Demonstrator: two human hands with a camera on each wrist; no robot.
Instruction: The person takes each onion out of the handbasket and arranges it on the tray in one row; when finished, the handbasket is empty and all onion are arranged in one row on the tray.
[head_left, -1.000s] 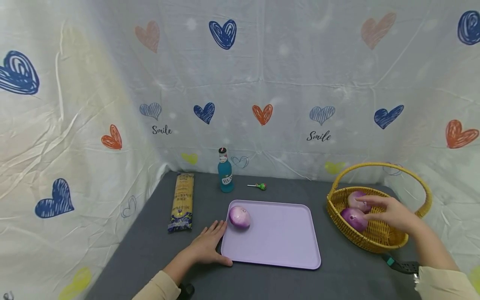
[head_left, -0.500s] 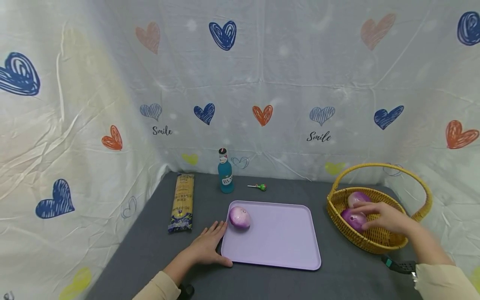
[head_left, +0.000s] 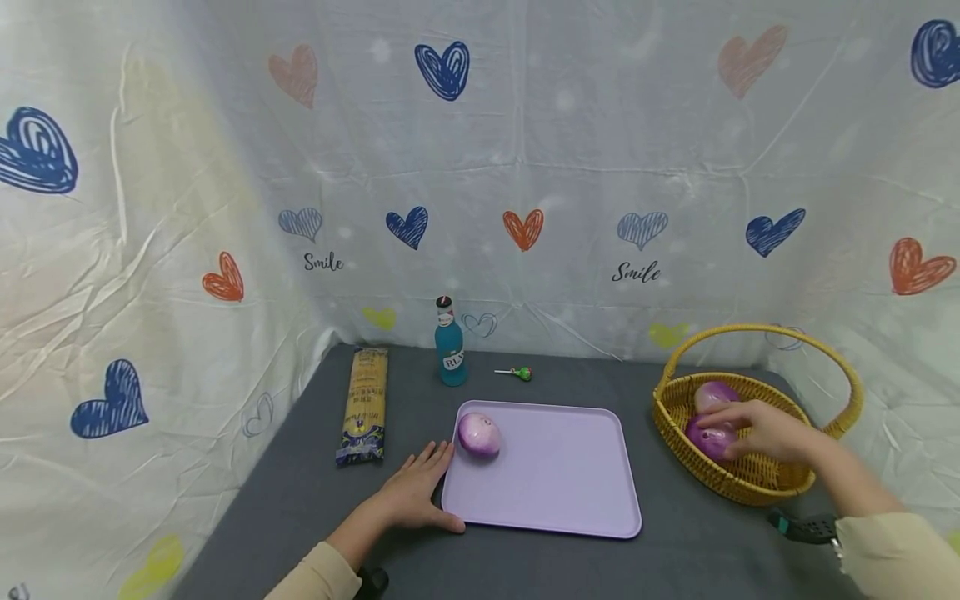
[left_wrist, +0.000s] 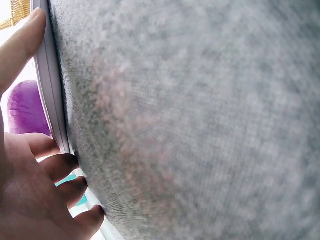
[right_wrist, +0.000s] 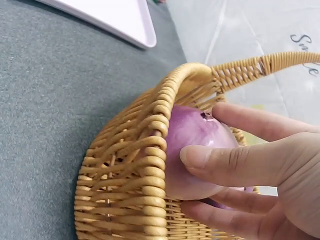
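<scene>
My right hand (head_left: 772, 429) reaches into the yellow wicker basket (head_left: 757, 492) and grips the nearer purple onion (head_left: 708, 437). In the right wrist view, the thumb lies across that onion (right_wrist: 195, 135) and the fingers curl round its far side. A second onion (head_left: 714, 393) sits behind it in the basket. My left hand (head_left: 412, 492) rests at the left edge of the lilac tray (head_left: 555, 475), fingers spread and thumb at the near left corner. On the tray's left side lies another onion (head_left: 480, 435), also visible past the left fingers in the left wrist view.
A pack of noodles (head_left: 364, 404) lies on the left of the dark grey table (head_left: 525, 575). Behind the tray stand a blue bottle (head_left: 451, 350) and a small green lollipop (head_left: 522, 373). The basket's tall handle (head_left: 757, 330) arches over its opening.
My right hand has moved down and slightly left from between the two onions onto the nearer one, and its fingers have closed round it. The left hand and the tray stay in place.
</scene>
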